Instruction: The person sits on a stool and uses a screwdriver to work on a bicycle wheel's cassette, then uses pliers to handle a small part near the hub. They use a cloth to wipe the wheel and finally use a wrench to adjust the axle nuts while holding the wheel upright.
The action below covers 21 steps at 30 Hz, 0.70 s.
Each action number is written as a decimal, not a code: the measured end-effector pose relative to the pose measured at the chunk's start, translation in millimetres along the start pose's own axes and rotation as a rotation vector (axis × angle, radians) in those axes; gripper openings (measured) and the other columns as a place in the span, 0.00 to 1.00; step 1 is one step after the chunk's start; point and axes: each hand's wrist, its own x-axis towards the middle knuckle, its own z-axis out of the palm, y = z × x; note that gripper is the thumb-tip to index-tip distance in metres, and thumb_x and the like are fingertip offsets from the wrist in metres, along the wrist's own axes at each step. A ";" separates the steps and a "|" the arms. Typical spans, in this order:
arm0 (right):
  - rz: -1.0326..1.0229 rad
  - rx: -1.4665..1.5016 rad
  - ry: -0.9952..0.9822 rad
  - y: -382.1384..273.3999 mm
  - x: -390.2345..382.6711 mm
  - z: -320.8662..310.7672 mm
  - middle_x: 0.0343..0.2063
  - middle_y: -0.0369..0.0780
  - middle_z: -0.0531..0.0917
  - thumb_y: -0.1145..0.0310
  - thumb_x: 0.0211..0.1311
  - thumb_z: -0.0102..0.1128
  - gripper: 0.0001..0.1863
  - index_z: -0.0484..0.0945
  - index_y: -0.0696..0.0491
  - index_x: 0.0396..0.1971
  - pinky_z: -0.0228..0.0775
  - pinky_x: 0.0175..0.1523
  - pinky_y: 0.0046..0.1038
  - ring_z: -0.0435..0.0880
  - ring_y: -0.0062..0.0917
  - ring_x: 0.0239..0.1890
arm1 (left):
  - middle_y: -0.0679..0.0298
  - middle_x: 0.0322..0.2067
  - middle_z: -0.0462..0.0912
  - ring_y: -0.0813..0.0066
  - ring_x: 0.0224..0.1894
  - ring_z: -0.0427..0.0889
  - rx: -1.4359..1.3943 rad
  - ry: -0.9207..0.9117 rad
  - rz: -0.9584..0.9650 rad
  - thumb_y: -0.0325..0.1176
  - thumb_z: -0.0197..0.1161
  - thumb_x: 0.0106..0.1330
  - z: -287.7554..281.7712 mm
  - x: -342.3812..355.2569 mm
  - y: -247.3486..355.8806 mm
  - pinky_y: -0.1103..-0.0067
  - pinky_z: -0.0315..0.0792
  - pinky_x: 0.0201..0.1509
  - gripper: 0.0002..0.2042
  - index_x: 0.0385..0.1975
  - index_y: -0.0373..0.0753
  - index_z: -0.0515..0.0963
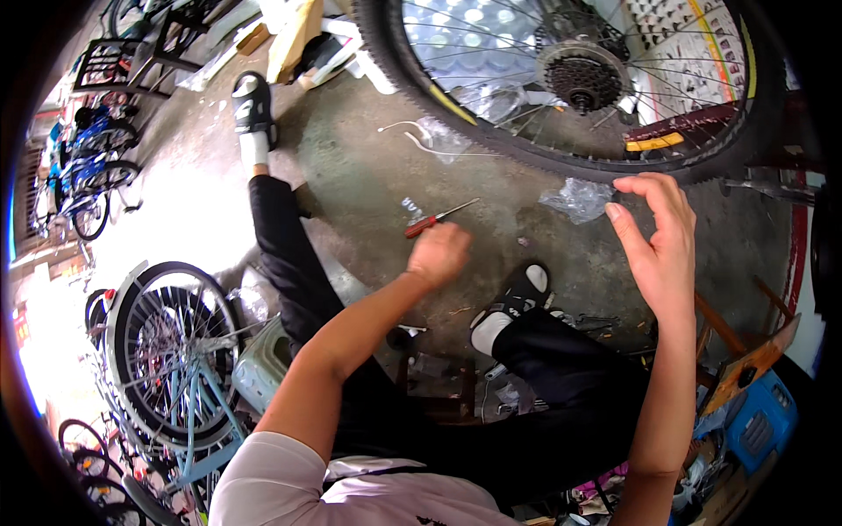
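My left hand [441, 256] has its back up and fingers curled out of clear sight, just below a red-handled screwdriver [422, 226]; I cannot tell if it touches it. My right hand [658, 228] is open, thumb apart from the bent fingers, fingertips close to the lower edge of a black bicycle tyre [561, 154]; contact is unclear. The wheel has a cassette [579, 81] at its hub and yellow strips on the rim. A crumpled clear plastic bag [574, 200] lies on the floor beside my right hand.
My sandalled feet [256, 118] are on the concrete floor [351, 219]. Bicycles [88, 175] and a wheel [140, 351] crowd the left. A wooden stool [737, 355] and blue case [759, 412] sit at lower right, cardboard [289, 39] at the back, white cord [412, 138] mid-floor.
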 end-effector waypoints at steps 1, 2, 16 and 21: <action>0.004 -0.029 0.005 2.8 1.4 -5.5 0.43 0.38 0.83 0.67 0.60 0.69 0.11 0.82 0.51 0.42 0.64 0.59 0.38 0.80 0.37 0.49 | 0.56 0.49 0.78 0.57 0.53 0.78 -0.033 -0.078 -0.207 0.45 0.68 0.63 11.5 8.7 -19.5 0.63 0.74 0.55 0.19 0.49 0.41 0.77; 0.015 -0.018 0.013 7.1 3.9 -7.3 0.41 0.37 0.84 0.67 0.62 0.69 0.10 0.82 0.52 0.41 0.65 0.57 0.37 0.80 0.37 0.48 | 0.58 0.52 0.77 0.57 0.56 0.77 0.025 0.038 -0.277 0.46 0.69 0.63 26.9 3.8 -36.0 0.63 0.73 0.56 0.22 0.53 0.41 0.75; 0.172 0.089 -0.035 42.7 5.7 -16.7 0.37 0.39 0.87 0.61 0.65 0.69 0.13 0.84 0.54 0.41 0.73 0.51 0.33 0.84 0.32 0.43 | 0.53 0.29 0.83 0.50 0.31 0.84 -0.435 0.420 -0.293 0.33 0.65 0.67 -53.3 35.2 -2.4 0.61 0.76 0.37 0.12 0.43 0.38 0.70; 0.298 0.451 0.024 50.2 -9.5 -52.4 0.37 0.32 0.85 0.63 0.70 0.65 0.12 0.84 0.55 0.44 0.70 0.54 0.22 0.79 0.17 0.44 | 0.55 0.31 0.84 0.51 0.35 0.85 -0.513 0.388 -0.298 0.36 0.66 0.68 -79.6 69.3 22.4 0.61 0.76 0.40 0.12 0.44 0.38 0.72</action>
